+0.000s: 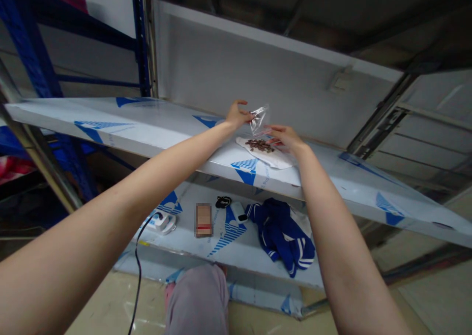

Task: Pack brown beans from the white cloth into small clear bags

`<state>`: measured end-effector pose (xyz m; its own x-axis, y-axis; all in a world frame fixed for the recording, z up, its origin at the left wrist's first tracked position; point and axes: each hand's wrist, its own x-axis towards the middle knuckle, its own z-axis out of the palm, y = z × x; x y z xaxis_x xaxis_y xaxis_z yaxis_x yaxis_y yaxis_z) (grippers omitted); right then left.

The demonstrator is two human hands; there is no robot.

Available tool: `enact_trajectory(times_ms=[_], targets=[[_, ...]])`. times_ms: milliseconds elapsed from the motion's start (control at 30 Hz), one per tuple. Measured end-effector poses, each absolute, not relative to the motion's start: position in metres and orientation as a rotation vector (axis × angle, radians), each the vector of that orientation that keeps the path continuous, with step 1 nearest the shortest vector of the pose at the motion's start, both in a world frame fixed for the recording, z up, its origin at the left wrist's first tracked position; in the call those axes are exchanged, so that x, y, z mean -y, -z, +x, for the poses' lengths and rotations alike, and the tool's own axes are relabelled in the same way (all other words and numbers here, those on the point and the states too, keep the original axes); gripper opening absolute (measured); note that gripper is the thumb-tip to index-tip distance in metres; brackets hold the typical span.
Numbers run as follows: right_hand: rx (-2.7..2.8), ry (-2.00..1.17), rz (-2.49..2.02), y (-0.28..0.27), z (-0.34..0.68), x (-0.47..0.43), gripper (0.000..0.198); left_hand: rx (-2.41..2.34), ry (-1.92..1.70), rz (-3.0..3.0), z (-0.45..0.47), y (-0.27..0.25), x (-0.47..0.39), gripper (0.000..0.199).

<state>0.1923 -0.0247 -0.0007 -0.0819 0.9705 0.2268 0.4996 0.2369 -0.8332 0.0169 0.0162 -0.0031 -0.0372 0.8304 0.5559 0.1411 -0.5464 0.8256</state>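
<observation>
A small clear plastic bag is stretched between my hands above the upper shelf. My left hand pinches its upper left edge with thumb and fingers. Fingers of my right hand close on the bag's lower right side. Right below lies a pile of small brown pieces, too small to name for certain. They rest on a white cloth or paper sheet, which is partly under my right hand.
The film-covered upper shelf meets a pale wall behind. On the lower shelf are a blue jacket, a white phone-like device, a coiled black cable, a blurred box and a power strip. Blue rack posts stand left.
</observation>
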Motion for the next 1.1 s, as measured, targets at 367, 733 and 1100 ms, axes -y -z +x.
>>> enact_trajectory(times_ms=[367,733,1100], targets=[[1.843,-0.893,-1.349,0.001,0.201,0.026,0.019,-1.153,-1.756,1.674,0.011,0.006,-0.016,0.037],[1.693,-0.680,-1.454,0.006,0.200,0.016,0.012,-1.135,-1.798,1.789,0.013,0.004,-0.012,0.033],[1.861,-0.637,-1.365,0.006,0.200,0.013,0.004,-0.978,-1.787,1.801,0.016,-0.002,-0.007,0.014]])
